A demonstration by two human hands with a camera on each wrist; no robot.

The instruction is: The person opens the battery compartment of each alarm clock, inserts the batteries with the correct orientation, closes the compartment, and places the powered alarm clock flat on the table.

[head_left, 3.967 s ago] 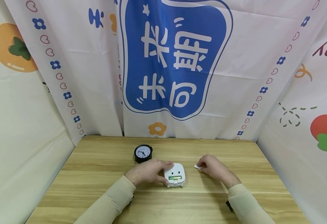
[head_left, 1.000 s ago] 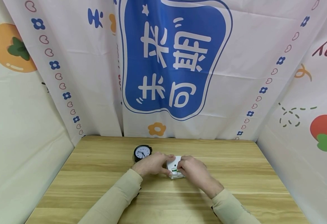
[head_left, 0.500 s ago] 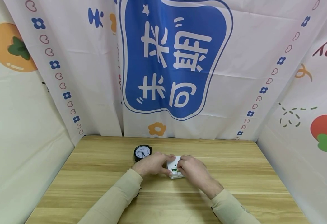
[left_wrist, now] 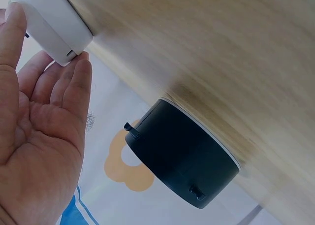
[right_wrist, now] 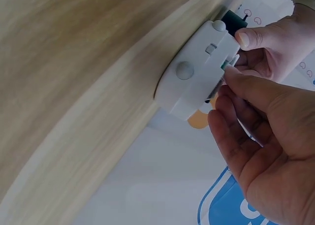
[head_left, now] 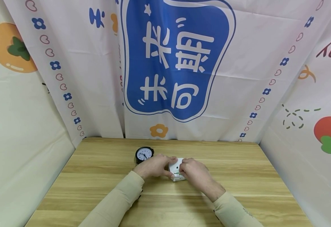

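A small white alarm clock (head_left: 174,167) with rounded corners and little feet lies back up on the table. My left hand (head_left: 156,167) grips it from the left side, thumb at the near edge. Over its battery slot my right hand (head_left: 196,174) pinches a small white battery cover (right_wrist: 236,60) between thumb and fingertips. A thin strip of the green battery (right_wrist: 224,65) shows beside the cover in the right wrist view. The right fingers hide the clock's right part in the head view.
A round black clock (head_left: 144,154) with a white dial stands just behind my left hand. The wooden table (head_left: 103,157) ends at a printed curtain (head_left: 239,94) at the back, with pale cloth on both sides.
Since the first frame my right hand has brought the battery cover leftward to the white clock, which has shifted slightly away from me. Less green battery shows now than half a second ago.
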